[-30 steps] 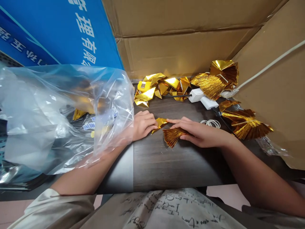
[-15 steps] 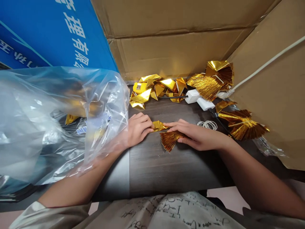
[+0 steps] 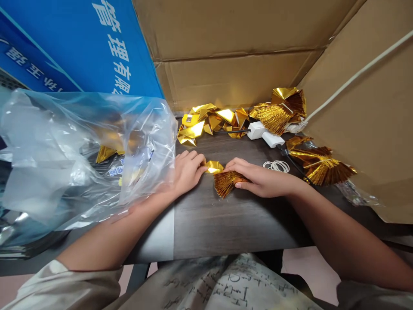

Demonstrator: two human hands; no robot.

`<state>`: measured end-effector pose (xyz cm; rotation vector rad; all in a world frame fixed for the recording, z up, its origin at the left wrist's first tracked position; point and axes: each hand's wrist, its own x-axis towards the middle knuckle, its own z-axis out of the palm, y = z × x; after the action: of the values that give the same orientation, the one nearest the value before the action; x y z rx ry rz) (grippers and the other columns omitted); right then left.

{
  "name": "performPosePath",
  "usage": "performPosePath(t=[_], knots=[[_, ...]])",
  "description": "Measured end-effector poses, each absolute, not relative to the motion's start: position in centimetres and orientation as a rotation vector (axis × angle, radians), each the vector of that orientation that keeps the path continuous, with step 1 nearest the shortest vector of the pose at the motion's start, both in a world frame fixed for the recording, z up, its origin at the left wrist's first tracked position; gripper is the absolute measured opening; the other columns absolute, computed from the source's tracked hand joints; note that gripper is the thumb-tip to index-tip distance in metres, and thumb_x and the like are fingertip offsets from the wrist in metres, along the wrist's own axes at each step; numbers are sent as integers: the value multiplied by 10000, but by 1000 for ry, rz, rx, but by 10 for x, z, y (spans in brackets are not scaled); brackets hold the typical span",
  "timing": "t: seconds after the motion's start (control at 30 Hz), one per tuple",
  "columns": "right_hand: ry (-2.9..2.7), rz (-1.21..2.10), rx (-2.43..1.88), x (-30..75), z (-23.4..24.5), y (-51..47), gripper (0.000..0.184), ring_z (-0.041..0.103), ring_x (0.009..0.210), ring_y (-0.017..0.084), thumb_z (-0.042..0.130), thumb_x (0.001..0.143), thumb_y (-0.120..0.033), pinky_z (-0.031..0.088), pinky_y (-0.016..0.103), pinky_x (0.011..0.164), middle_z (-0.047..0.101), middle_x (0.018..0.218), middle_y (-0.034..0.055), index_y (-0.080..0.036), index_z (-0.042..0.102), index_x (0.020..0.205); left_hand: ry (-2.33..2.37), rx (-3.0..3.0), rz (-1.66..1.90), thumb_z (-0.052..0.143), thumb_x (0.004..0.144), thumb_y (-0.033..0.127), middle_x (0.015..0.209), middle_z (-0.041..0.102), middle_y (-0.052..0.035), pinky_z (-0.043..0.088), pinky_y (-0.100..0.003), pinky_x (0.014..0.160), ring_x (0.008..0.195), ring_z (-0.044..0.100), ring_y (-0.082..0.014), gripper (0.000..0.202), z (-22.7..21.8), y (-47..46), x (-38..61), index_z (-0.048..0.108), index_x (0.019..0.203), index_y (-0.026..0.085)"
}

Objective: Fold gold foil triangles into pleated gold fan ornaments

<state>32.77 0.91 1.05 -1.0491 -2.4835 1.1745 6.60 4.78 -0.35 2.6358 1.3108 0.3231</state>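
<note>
Dark wood-grain tabletop (image 3: 226, 228) backed by brown cardboard panels (image 3: 226, 30), as it stands before us in the room. A fanned, pleated bundle of gold foil sheets (image 3: 227, 183) is grasped between the thumb and fingers of the right hand (image 3: 258, 176). Just beyond the bundle: a small folded gold foil piece (image 3: 214, 166), its left end pinched by the left hand (image 3: 189, 172), its other end at the right fingertips. Right of the bundle: white looped cord (image 3: 284, 165). Farther beyond it: a heap of shiny folded gold foil shapes (image 3: 193, 129). Left of it: a clear plastic bag (image 3: 151, 146).
</note>
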Motion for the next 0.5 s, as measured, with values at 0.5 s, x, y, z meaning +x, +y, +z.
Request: performPosePath(t=[0.5], knots=[[-2531,1104,-1152,323,8,3,459,405,1407,215,388,1003,-313,388,504,1234,376,1471,155,-165,390,1437,1742,2424,97,572,989,296,1034,650,-126,421,-377,797,984,571,-293,163,7,30,83,625,978,142]])
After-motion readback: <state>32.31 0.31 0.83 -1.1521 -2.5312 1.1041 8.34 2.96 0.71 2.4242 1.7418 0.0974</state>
